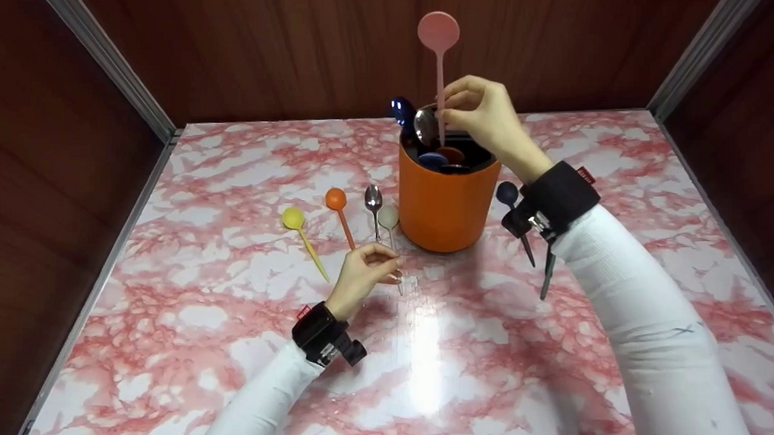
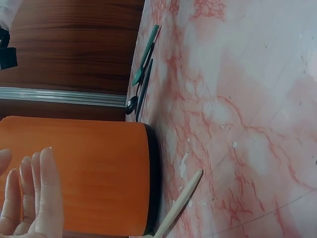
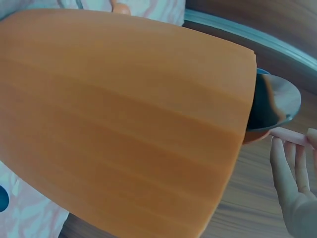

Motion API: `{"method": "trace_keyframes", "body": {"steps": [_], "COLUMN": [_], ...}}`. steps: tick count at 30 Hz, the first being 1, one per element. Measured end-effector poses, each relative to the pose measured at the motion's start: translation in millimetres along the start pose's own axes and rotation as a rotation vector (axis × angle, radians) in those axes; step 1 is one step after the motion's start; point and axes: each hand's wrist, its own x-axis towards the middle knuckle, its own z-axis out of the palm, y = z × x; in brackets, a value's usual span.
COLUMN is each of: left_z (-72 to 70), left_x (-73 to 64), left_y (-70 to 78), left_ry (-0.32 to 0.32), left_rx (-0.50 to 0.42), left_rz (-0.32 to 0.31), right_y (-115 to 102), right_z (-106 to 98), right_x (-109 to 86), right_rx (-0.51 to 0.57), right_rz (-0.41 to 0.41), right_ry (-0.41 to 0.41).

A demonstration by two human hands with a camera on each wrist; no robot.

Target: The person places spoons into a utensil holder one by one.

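Note:
My right hand (image 1: 484, 114) pinches the handle of a pink spoon (image 1: 439, 32) over an orange container (image 1: 445, 210). The pink spoon stands upright with its round head at the top and its lower handle at the container's mouth. Inside the container are other spoons, among them a metal spoon (image 1: 425, 126) and a dark blue spoon (image 1: 402, 110). In the right wrist view, my fingers (image 3: 285, 173) hold the pink handle beside the rim. My left hand (image 1: 367, 271) hovers in front of the container with loose fingers, overlapping the handle of a pale spoon (image 1: 388, 216) in the head view.
Left of the container lie a yellow spoon (image 1: 293, 219), an orange spoon (image 1: 336, 199) and a metal spoon (image 1: 373, 198). On its right, a dark spoon (image 1: 507, 193) and a green handle (image 1: 547, 274) lie partly under my right wrist. Wood panels (image 1: 290, 47) enclose the marbled table (image 1: 218, 269).

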Motion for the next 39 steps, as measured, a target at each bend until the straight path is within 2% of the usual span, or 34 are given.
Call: {"method": "trace_keyframes", "body": {"steps": [7,15,22,30,33,39], "left_z": [-0.1,0.2,-0.9,-3.7,-3.7,-3.2], "left_x": [-1.1,-2.5,-2.8,-2.9,-2.7,-1.9], "left_y": [-0.9,-0.7,-1.2,-2.2,-1.8,-0.7], "left_ry": [-0.004,-0.006,0.003,0.023,0.025,0.024], "left_rx": [0.013,-0.005,-0.012,0.010,0.019,0.018], "left_rz": [-0.005,-0.014,-0.018,-0.027,-0.033,-0.043], "right_y": [4.4,11.4,19.0,25.3,26.7,26.9], "right_z": [2.8,4.7,-3.0,-13.8,-16.6,-21.2], "right_x": [-0.4,-2.6,-5.0,-13.9,-17.7,-25.5], "right_rx": [-0.014,0.027,-0.069,0.066,0.082,0.042], "right_rz": [-0.007,0.029,0.007,-0.009,-0.034,-0.076], "right_ry": [-0.013,-0.039,-0.015,-0.008,-0.007,0.003]}}
